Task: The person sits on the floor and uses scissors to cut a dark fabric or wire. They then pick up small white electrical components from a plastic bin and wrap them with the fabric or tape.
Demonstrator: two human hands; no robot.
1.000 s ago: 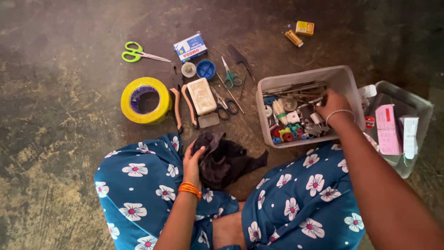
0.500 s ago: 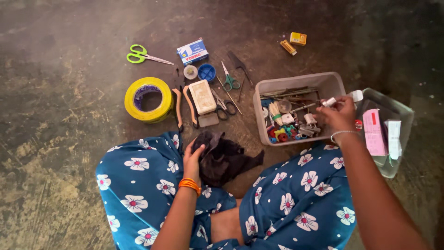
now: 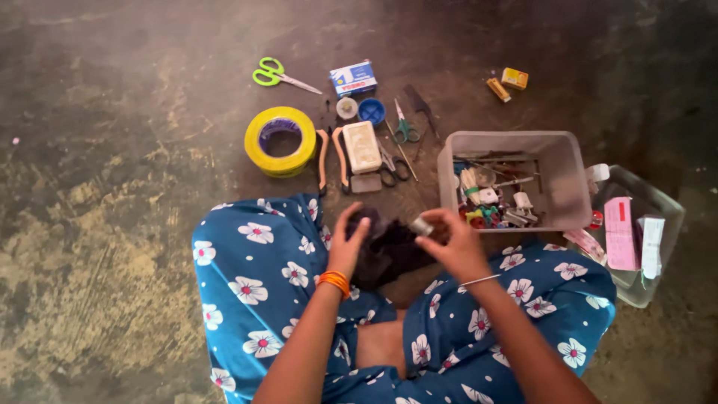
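1. I sit cross-legged on the dark floor [image 3: 112,187], my lap covered in blue cloth with white flowers, and both my hands meet just over my knees.
2. My left hand [image 3: 348,243] is closed on the dark cloth [image 3: 389,251], thumb and fingers pinching its left edge near the top.
3. My right hand [image 3: 452,243] pinches a small silvery thing [image 3: 422,226] between thumb and fingertips, right against the cloth's upper right side. It is too small for me to tell what it is.
4. The dark cloth is bunched between my hands, above my lap. Its longer run lies roughly across me, from left hand to right hand, with a fold sagging down toward my legs. I cannot tell a front or a tip on it.
5. The silvery thing looks short. Its long axis seems to tilt from my fingertips up and to the left, though I cannot be sure.
6. Just beyond my right hand stands a grey plastic bin [image 3: 568,176] full of small bits, and to its right a clear tub [image 3: 658,202] holding pink and white packets.
7. Ahead of my left hand lie a yellow tape roll [image 3: 258,142], a pale block [image 3: 362,146], green-handled scissors [image 3: 269,72] and a small blue-and-white box [image 3: 353,77].
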